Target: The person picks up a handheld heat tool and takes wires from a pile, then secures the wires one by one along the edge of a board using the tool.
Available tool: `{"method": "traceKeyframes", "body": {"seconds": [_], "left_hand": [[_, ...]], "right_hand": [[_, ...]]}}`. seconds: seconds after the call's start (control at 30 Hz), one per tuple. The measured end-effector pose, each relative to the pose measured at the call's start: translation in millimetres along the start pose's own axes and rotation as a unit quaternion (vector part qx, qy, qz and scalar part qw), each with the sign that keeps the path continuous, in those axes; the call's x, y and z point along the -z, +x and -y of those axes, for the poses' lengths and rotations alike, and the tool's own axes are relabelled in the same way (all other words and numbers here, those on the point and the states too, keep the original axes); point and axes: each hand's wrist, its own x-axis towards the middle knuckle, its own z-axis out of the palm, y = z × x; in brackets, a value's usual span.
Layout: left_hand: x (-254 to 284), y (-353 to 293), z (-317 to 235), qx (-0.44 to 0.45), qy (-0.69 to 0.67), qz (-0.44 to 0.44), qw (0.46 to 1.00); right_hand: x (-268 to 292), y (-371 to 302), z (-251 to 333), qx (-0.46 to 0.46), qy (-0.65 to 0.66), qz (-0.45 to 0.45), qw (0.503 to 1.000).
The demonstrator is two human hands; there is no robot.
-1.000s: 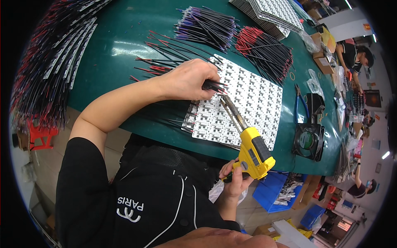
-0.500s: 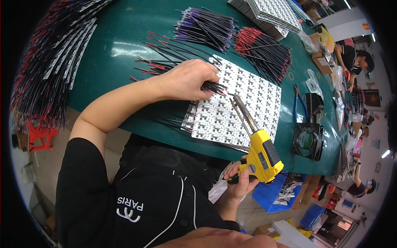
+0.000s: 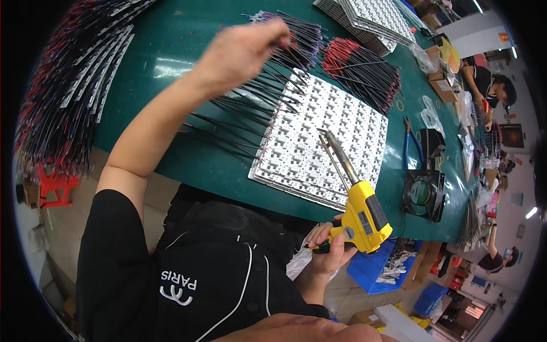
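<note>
My left hand is raised over the far left of the board, blurred, its fingers pinched near a bundle of purple-ended black wires. Something reddish shows at the fingertips, too smeared to name. My right hand is wrapped round the handle of a yellow soldering gun. Its metal tip reaches over a white circuit board panel with rows of small parts, stacked on others. Several black wires lie across the board's left edge and stretch left over the green table, partly beneath my left forearm.
Red-ended black wires lie beyond the board, near more stacked panels. Blue-handled pliers and a black fan sit to the right. Wired strips cover the far left. A blue bin stands below the table edge.
My left hand has moved up and left, off the wire ends it held over the board. The wires now lie lower and further left. The soldering gun has barely shifted.
</note>
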Motion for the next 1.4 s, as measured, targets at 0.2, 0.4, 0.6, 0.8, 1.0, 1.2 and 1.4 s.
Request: {"method": "traceKeyframes", "body": {"seconds": [0.2,0.4,0.6,0.8,1.0,1.2,1.4], "left_hand": [[25,-6,-25,-0.027,0.034,-0.003,0.999],[-16,-23,-34,0.069,-0.066,0.192,0.977],[-36,-32,-22,0.018,-0.051,0.175,0.983],[-40,-31,-24,0.057,-0.055,0.190,0.979],[-43,-31,-23,0.058,-0.050,0.189,0.979],[-36,-27,-24,0.026,-0.067,0.202,0.977],[-32,-21,-23,0.021,-0.173,0.212,0.962]], "right_hand": [[0,2,-3,0.001,-0.002,0.008,1.000],[-1,1,-5,0.008,0.004,0.012,1.000],[-5,1,-5,0.005,0.003,0.010,1.000],[-10,3,-6,0.004,-0.004,0.009,1.000],[-11,4,-12,0.003,-0.006,0.005,1.000],[-10,5,-10,0.009,-0.002,-0.004,1.000],[-8,6,-10,0.006,0.008,-0.012,1.000]]}}
